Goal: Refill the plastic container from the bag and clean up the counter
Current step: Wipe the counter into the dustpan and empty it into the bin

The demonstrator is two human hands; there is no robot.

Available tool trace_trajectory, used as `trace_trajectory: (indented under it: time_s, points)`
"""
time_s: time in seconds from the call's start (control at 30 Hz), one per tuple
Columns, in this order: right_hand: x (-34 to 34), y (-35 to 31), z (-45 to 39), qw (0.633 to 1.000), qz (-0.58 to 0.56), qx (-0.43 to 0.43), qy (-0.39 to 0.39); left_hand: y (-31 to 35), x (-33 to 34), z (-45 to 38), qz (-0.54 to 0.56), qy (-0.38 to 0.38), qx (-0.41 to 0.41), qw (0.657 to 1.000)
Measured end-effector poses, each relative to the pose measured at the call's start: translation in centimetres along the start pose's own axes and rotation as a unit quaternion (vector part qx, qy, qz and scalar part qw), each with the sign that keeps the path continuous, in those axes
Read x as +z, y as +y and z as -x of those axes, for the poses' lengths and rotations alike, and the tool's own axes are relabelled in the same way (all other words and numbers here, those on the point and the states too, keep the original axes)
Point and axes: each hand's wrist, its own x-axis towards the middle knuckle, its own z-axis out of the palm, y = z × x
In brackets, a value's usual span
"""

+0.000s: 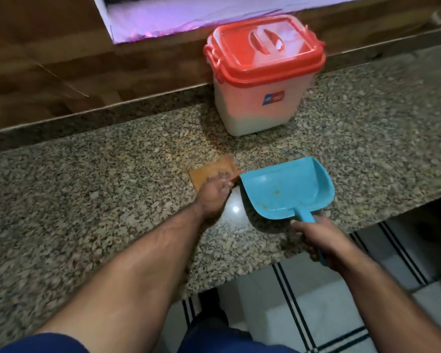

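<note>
Counter: speckled granite, running across the view, with a wooden wall panel standing behind it and tiled floor showing past its near edge.
Container: sitting upright at the back of the counter, just beside the wall panel; its red lid is sitting on top with the side clasps up, and white contents are showing through the lower part of the pale body.
Cloth: an orange-brown rectangle lying flat on the counter, in front of the container and just left of the dustpan's lip.
Left hand: pressing palm-down on the near part of the cloth, fingers flattened and slightly blurred, not curling around anything.
Dustpan: blue, lying on the counter with its open lip facing left toward the cloth, a few small brown specks sitting inside.
Right hand: wrapping its fingers closed around the dustpan's handle, at the counter's near edge.
Bag: not appearing anywhere in view.
</note>
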Motion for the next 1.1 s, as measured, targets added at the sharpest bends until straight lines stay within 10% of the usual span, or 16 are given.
trace_trajectory:
  time_s: [0.27, 0.47, 0.77, 1.1]
  points:
    - [-6.5, 9.7, 5.7, 0.999, -0.031, -0.027, -0.031, 6.9, 10.0, 11.5, 0.226, 0.113, -0.064, 0.965]
    - [-8.5, 19.2, 8.9, 0.997, 0.020, -0.068, -0.027, 10.3, 10.3, 14.4, 0.411, 0.275, -0.240, 0.835]
    - [-6.1, 28.4, 13.9, 0.996, 0.053, -0.020, -0.073, 8.9, 7.5, 19.7, 0.526, 0.409, -0.248, 0.704]
    - [-5.0, 26.8, 11.4, 0.994, 0.077, -0.035, -0.074, 8.4, 4.7, 19.5, 0.391, 0.508, -0.209, 0.739]
